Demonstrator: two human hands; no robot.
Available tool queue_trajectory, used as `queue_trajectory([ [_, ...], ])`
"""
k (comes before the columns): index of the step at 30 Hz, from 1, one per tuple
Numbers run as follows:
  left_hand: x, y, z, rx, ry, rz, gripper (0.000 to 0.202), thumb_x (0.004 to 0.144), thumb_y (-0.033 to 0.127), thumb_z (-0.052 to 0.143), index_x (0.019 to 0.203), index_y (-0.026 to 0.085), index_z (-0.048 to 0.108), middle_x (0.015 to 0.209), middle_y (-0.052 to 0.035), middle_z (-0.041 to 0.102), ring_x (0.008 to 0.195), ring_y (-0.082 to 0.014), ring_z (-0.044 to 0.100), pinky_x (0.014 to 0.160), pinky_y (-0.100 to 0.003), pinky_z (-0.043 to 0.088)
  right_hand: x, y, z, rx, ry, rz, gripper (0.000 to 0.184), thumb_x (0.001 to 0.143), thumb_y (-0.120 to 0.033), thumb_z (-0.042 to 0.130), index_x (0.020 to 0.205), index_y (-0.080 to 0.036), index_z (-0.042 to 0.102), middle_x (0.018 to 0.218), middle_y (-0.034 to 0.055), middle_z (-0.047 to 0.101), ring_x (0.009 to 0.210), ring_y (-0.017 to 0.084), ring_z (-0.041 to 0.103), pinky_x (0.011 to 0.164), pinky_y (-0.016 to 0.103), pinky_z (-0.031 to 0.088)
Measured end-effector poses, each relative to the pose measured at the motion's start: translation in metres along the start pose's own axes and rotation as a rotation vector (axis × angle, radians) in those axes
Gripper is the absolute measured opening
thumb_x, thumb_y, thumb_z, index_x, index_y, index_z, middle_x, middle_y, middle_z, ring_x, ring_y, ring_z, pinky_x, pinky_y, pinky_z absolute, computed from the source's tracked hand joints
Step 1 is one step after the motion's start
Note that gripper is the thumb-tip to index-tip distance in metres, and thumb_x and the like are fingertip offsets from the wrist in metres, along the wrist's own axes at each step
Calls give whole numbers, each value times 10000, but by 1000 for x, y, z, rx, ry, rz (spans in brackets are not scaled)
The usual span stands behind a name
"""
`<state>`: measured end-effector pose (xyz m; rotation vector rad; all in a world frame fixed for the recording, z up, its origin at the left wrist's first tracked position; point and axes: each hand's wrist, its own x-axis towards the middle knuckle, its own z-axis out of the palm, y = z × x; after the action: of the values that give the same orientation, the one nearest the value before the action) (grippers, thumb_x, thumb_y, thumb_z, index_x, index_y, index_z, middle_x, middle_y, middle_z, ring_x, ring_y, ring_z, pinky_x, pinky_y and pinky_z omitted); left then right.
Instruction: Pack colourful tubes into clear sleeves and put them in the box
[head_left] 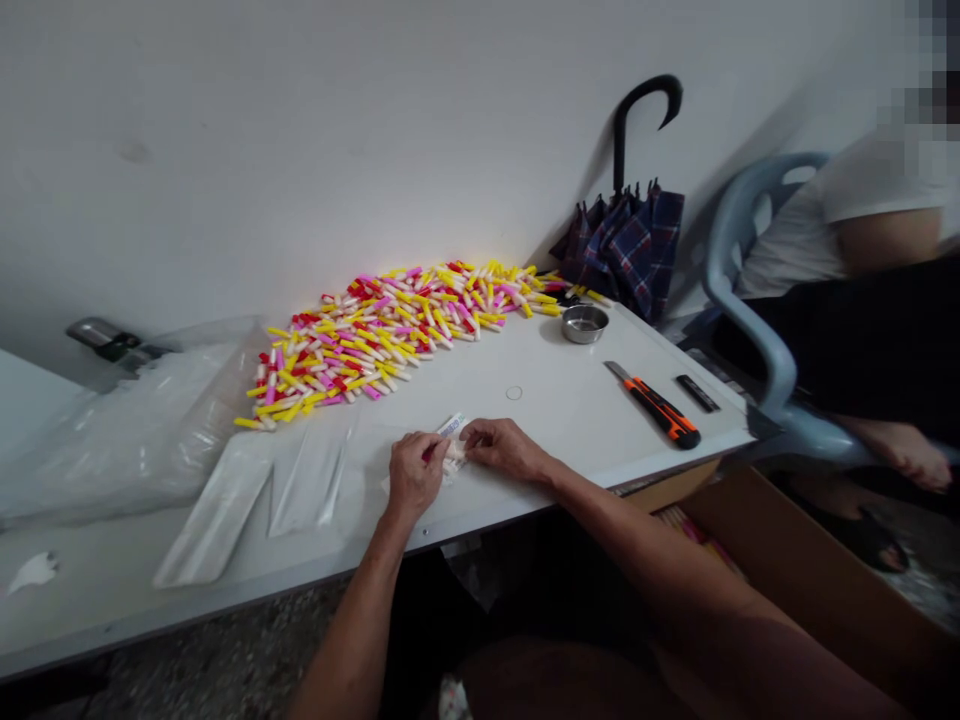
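The left grip (414, 475) and right grip (504, 450) pinch nearly shut on a light, soft white printed packet (452, 447) at 12 o'clock, best held by its edges

A plain white wall (315, 150) rises directly behind the counter (600, 385), which has a white top and runs along it. At the counter's far right corner, a folded plaid umbrella (637, 250) with a black hooked handle leans against the wall. Just past the counter's right end, a person (877, 200) in a white T-shirt and dark trousers sits on a pale blue-grey plastic chair (720, 260). A cardboard box (810, 570) stands below that end, and speckled terrazzo floor (225, 625) shows beneath the counter's front edge. Soft, even light casts faint shadows on the wall.
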<state>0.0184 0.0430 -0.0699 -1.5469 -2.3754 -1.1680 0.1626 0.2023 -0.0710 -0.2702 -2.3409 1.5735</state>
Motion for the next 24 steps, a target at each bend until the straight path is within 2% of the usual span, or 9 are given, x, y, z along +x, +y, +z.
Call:
queue_trajectory([
  [4,0,0,-3,-8,-20,25,201,955,310,619,787,223,685,760,-11,693,783,-196,607,792,-361,393,2,-3,2,-65,-14,-15,251,823,-130,659,1055,-195,732,895,11,745,773,141,661,705,218,460],
  [8,-1,2,-5,-3,-7,49,201,960,304,611,791,223,684,762,-9,691,791,-196,603,813,-370,389,0,-6,5,-110,-17,9,288,822,-119,659,1089,-212,718,887,2,758,746,138,665,695,220,448],
  [14,1,-3,-13,-162,4,8,193,944,325,626,791,221,685,745,3,667,731,-173,602,744,-324,444,0,-11,7,-91,78,11,249,813,-95,635,1038,-194,671,910,13,749,760,139,653,711,232,452],
  [16,-1,-4,-12,-181,18,-9,185,942,324,628,801,223,690,750,5,667,731,-171,608,737,-318,452,0,-11,5,-101,62,5,265,807,-101,643,1057,-188,669,916,16,740,738,135,632,699,234,448],
  [20,-7,-1,-11,-112,74,46,194,967,319,610,817,223,687,767,0,679,775,-180,620,819,-347,448,-3,-9,-6,-80,-7,5,202,831,-164,662,1029,-173,701,898,27,721,689,126,586,670,239,447],
  [22,-10,1,-11,-102,113,52,192,978,320,598,838,223,687,787,-7,679,801,-186,622,841,-359,448,-5,-9,-14,-117,73,4,225,859,-237,675,1072,-171,707,965,53,722,724,136,591,698,255,459],
  [24,-11,4,-12,-109,135,41,190,982,324,593,850,224,685,799,-12,676,815,-189,621,843,-362,453,-7,-10,-21,-150,209,52,306,889,-357,684,1129,-168,698,1017,75,718,753,147,598,713,270,462],
])
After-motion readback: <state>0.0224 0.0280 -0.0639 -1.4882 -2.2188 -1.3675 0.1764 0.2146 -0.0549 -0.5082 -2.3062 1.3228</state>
